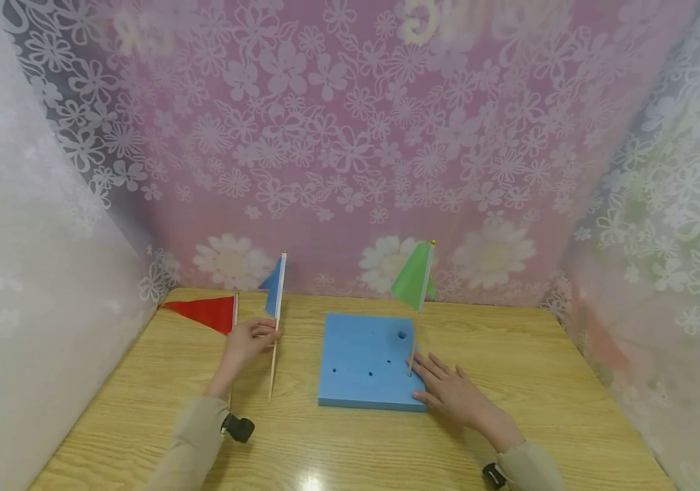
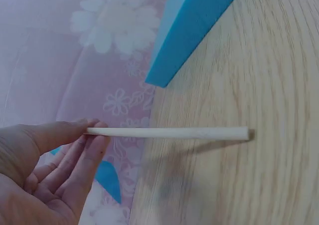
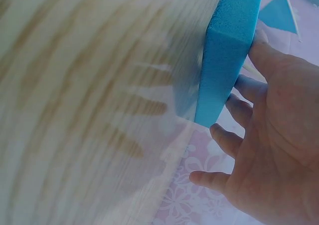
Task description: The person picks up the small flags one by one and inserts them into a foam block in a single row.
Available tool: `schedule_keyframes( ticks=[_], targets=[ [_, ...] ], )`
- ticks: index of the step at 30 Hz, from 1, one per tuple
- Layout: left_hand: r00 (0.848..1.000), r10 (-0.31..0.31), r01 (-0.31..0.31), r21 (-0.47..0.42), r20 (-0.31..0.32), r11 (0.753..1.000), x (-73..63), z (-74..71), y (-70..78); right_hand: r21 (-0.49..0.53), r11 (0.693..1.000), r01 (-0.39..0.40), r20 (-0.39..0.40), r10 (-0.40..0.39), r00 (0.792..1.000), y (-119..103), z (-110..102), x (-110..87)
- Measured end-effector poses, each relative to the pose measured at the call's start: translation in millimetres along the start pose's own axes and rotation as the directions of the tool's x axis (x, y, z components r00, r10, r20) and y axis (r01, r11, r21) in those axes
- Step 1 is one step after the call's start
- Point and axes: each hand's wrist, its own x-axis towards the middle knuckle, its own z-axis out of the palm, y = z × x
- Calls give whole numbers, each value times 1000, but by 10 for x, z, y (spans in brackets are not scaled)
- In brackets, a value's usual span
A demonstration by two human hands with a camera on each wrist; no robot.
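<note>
My left hand [image 1: 250,343] pinches the wooden stick [image 2: 174,133] of a small blue flag [image 1: 274,290] between thumb and fingertips. The flag is upright, slightly tilted, with the stick's lower end close over the table. My right hand [image 1: 451,392] rests against the right edge of a blue foam block [image 1: 356,341], fingers spread, thumb at the near corner. In the right wrist view, its fingertips touch the foam side [image 3: 224,65]. A green flag [image 1: 413,278] stands in a hole near that edge, beside the right fingers. Several other holes show in the block's top.
A red flag [image 1: 205,314] is at the left, its stick running behind the left hand and wrist. The wood-grain table [image 1: 301,443] is bounded by a pink flowered backdrop [image 1: 338,157] behind and pale patterned sheets at both sides.
</note>
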Motion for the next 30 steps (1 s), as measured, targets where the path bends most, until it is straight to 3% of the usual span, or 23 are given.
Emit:
schedule_keyframes(
  ticks=[15,21,30],
  targets=[
    [992,124,-125,-194,-19,973,107,477,327,-18,1000,-8,7,8,1000,0,-3,2],
    [975,220,-215,-275,-11,937,153,699,497,-10,1000,-11,8,11,1000,5,-13,-8],
    [948,317,-302,-369,-20,879,141,1080,736,-13,1000,-7,9,7,1000,18,12,1]
  ],
)
